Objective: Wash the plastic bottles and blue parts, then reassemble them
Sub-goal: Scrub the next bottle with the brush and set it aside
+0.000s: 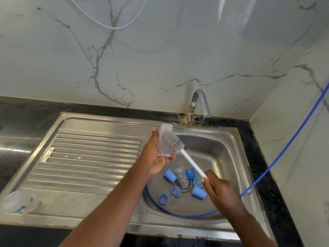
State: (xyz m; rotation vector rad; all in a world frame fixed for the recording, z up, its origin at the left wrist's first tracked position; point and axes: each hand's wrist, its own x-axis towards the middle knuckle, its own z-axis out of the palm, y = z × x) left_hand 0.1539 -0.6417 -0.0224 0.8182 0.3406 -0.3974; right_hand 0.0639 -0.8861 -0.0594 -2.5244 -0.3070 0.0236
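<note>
The bottle (164, 143) sits in the left hand (154, 158), fingers curled round it, above the left edge of the sink (224, 157) basin. The right hand (219, 190) grips the brush (175, 142), bristles against the bottle's side: scrubbing, likely. Next the brush must enter the neck. Blue parts (199, 192) crowd the drain below; the running tap (200, 100) stands close right.

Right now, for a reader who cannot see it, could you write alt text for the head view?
Over a steel sink, the left hand holds a clear plastic bottle while the right hand holds a white brush against its side. Around the drain lie blue parts and a second bottle, and the tap runs thinly.
</note>
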